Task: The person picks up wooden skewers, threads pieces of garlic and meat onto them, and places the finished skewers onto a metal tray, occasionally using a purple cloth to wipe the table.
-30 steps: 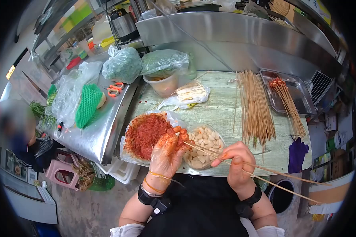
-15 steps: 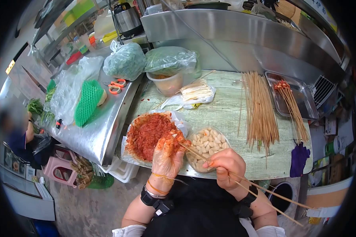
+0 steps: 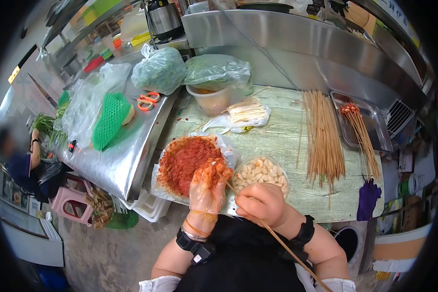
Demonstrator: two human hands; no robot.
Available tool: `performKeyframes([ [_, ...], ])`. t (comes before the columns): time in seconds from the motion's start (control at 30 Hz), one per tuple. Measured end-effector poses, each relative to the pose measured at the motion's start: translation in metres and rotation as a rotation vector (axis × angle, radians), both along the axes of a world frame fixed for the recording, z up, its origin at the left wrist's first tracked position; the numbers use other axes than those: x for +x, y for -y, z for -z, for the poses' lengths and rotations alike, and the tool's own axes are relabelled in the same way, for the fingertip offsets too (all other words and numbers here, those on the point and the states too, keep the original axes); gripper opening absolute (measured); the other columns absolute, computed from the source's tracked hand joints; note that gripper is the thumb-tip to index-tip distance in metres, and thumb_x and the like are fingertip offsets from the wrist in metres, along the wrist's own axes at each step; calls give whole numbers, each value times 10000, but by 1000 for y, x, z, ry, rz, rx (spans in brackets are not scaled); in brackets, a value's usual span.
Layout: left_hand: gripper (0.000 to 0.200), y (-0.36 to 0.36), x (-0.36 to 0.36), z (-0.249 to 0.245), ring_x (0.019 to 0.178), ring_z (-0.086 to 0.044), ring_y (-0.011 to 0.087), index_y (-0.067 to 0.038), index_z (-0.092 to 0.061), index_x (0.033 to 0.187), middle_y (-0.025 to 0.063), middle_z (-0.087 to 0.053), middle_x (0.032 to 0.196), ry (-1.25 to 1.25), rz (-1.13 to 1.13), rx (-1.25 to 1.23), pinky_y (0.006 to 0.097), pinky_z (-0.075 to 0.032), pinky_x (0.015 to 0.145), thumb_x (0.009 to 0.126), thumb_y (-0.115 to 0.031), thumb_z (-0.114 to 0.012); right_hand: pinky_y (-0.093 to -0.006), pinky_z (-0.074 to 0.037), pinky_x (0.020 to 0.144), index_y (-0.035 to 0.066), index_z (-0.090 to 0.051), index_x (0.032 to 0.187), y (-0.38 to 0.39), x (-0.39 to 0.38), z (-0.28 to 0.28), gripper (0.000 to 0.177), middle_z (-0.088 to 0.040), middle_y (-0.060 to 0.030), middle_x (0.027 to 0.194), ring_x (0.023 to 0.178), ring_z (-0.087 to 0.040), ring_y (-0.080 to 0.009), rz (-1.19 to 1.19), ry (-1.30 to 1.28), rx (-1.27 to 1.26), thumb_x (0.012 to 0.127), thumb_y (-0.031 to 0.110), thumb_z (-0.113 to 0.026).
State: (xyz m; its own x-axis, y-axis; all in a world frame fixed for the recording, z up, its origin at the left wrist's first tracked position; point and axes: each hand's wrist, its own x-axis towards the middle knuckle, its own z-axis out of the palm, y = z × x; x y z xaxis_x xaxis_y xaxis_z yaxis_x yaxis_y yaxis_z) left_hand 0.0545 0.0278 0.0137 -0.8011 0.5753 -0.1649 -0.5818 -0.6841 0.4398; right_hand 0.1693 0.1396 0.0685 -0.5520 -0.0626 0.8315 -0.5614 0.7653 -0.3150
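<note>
My left hand (image 3: 207, 190), in a clear plastic glove smeared red, is closed on a bit of red marinated meat at its fingertips. It sits over the near right edge of a bowl of red marinated meat (image 3: 187, 163), which looks minced and is lined with plastic. A long bamboo skewer (image 3: 289, 250) is gripped in my right hand (image 3: 263, 204), its tip touching the left fingers. What the tip meets there is partly hidden. Behind my right hand stands a clear container of peeled garlic cloves (image 3: 260, 173).
Bare bamboo skewers (image 3: 323, 138) lie to the right, beside a metal tray (image 3: 340, 97) with loaded skewers (image 3: 360, 131). Toothpick-like sticks (image 3: 248, 111), a covered tub (image 3: 210, 100) and orange scissors (image 3: 148, 101) are farther back. Another person (image 3: 22, 160) is at far left.
My right hand has moved left, closer to the left hand, and turned more knuckles-up. The skewer now slopes more steeply; two shafts showed behind the hand before, one now.
</note>
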Motion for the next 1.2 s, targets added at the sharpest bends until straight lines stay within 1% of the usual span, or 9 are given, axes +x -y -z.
performKeyframes([
  [0.23, 189, 11, -13, 2, 931, -605, 201, -30, -531, 1083, 92, -602, 1019, -113, -140, -83, 297, -557, 751, 894, -29, -543, -298, -476, 501, 37, -608, 879, 20, -17, 3, 159, -570, -83, 800, 606, -583, -219, 35, 84, -42, 748, 61, -694],
  [0.33, 209, 12, -17, 0, 898, -613, 174, -38, -524, 1085, 79, -601, 1021, -214, -240, -171, 273, -555, 720, 881, -29, -569, -310, -466, 516, 41, -585, 900, 26, -23, 7, 213, -535, -76, 827, 622, -579, -224, 61, 159, -128, 727, 79, -703],
  [0.5, 220, 13, -25, 16, 873, -610, 147, -39, -524, 1085, 67, -596, 1011, -234, -259, -149, 239, -549, 702, 873, -33, -581, -322, -451, 530, 40, -567, 982, 32, -32, 13, 274, -482, -73, 783, 633, -554, -220, 59, 206, 10, 719, 55, -644],
  [0.83, 198, 19, -37, 21, 907, -597, 160, -25, -530, 1093, 67, -594, 1033, -186, -199, -130, 248, -537, 718, 895, -31, -536, -324, -452, 582, 52, -544, 1027, 37, -46, 7, 315, -433, -75, 772, 675, -528, -219, 60, 256, 147, 714, 64, -584],
  [0.93, 228, 21, -39, 23, 939, -596, 170, -31, -502, 1131, 77, -585, 1058, -197, -160, -112, 271, -544, 752, 905, -45, -530, -321, -458, 559, 21, -577, 990, 35, -47, 6, 276, -527, -85, 803, 661, -567, -242, 30, 257, 144, 718, 27, -623],
  [1.03, 273, 23, -40, 21, 985, -595, 224, -43, -462, 1181, 100, -572, 1090, -197, -164, -40, 355, -536, 830, 926, -114, -526, -319, -469, 577, 44, -531, 1021, 32, -44, 13, 266, -507, -78, 808, 670, -564, -220, 44, 275, 17, 767, 53, -610],
  [1.1, 303, 25, -37, 17, 1061, -563, 296, -58, -439, 1200, 137, -544, 1149, -201, -107, -8, 436, -512, 879, 952, -222, -493, -280, -477, 595, 43, -517, 1025, 31, -40, 10, 164, -567, -86, 828, 662, -589, -181, -25, 402, -573, 867, 59, -558],
  [1.13, 365, 26, -39, 16, 1110, -527, 338, -46, -430, 1228, 164, -521, 1192, -181, -57, 46, 476, -484, 914, 965, -300, -450, -251, -474, 633, 34, -507, 1015, 30, -37, 5, 101, -596, -84, 826, 663, -588, -133, -49, 431, -640, 936, 82, -466],
  [1.2, 399, 28, -38, 11, 1121, -520, 335, -36, -416, 1253, 169, -510, 1208, -103, -28, 143, 478, -481, 916, 967, -311, -443, -249, -471, 642, 25, -504, 1012, 29, -32, 8, 104, -588, -76, 811, 672, -582, -128, -67, 464, -764, 942, 86, -456],
])
